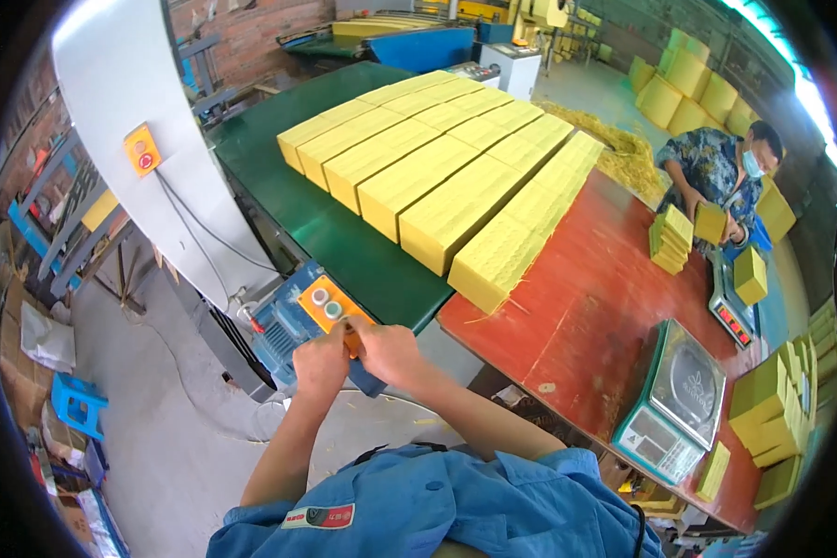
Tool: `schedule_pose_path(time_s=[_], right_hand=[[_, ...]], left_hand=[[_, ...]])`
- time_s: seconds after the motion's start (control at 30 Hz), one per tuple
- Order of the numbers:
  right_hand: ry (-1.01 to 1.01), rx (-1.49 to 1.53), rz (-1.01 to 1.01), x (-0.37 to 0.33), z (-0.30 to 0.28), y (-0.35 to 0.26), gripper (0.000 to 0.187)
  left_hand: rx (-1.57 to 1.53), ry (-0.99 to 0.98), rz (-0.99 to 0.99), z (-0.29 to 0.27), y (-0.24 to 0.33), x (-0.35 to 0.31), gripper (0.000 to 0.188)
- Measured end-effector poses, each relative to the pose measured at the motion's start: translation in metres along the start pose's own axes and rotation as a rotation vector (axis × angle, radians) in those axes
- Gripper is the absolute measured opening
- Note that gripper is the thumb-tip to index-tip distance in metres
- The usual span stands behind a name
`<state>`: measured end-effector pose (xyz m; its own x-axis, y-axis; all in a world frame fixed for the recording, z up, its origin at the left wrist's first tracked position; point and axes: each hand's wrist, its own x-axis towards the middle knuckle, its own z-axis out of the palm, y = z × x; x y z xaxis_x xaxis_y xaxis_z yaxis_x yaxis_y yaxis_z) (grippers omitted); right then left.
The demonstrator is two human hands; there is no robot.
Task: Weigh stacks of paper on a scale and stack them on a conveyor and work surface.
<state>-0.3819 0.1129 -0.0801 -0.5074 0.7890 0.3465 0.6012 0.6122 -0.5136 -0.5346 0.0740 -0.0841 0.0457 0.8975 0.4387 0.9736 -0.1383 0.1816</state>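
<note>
An orange push-button control box (316, 290) with two round buttons sits above a blue motor (283, 327) beside the green conveyor belt. My left hand (320, 368) is closed at the box's lower edge, its fingers bent and partly hidden. Next to it my right hand (389, 354) also grips this lower end, with its fingertips close below the green button. Several long rows of yellow paper blocks (418, 177) lie side by side on the green belt (312, 223). The nearest row reaches over onto the red tabletop (549, 316).
A digital scale (684, 391) stands on the red table, with yellow stacks (770, 409) beside it. Across the table a masked co-worker (716, 172) handles a yellow block at a second scale (730, 312). On my left rise a white machine column (121, 84) and a blue stool (79, 403).
</note>
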Motion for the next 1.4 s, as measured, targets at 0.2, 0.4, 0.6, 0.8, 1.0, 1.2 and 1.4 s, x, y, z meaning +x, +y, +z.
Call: schedule_pose_path(time_s=[0.2, 0.4, 0.6, 0.8, 1.0, 1.2, 1.4], right_hand=[[0.008, -0.022, -0.004, -0.002, 0.003, 0.0, 0.039], [0.006, -0.069, 0.0, -0.002, 0.008, 0.007, 0.04], [0.031, -0.053, 0.01, -0.004, 0.01, 0.004, 0.04], [0.068, -0.012, 0.012, -0.008, 0.01, -0.003, 0.038], [0.275, 0.078, 0.051, -0.029, -0.03, -0.008, 0.036], [0.512, 0.029, 0.189, -0.067, -0.108, 0.014, 0.037], [0.635, -0.053, 0.402, -0.109, -0.176, 0.063, 0.038]], left_hand=[[0.032, -0.026, 0.004, 0.0, -0.001, -0.001, 0.017], [0.041, 0.011, 0.03, 0.002, 0.001, 0.0, 0.016], [0.064, 0.032, 0.029, 0.002, 0.002, -0.002, 0.016], [-0.014, 0.082, 0.03, -0.007, 0.005, -0.005, 0.018], [-0.155, 0.201, 0.072, -0.022, 0.053, 0.008, 0.027], [-0.368, 0.223, 0.332, -0.023, 0.132, 0.048, 0.035], [-0.521, 0.117, 0.519, -0.002, 0.231, 0.092, 0.035]])
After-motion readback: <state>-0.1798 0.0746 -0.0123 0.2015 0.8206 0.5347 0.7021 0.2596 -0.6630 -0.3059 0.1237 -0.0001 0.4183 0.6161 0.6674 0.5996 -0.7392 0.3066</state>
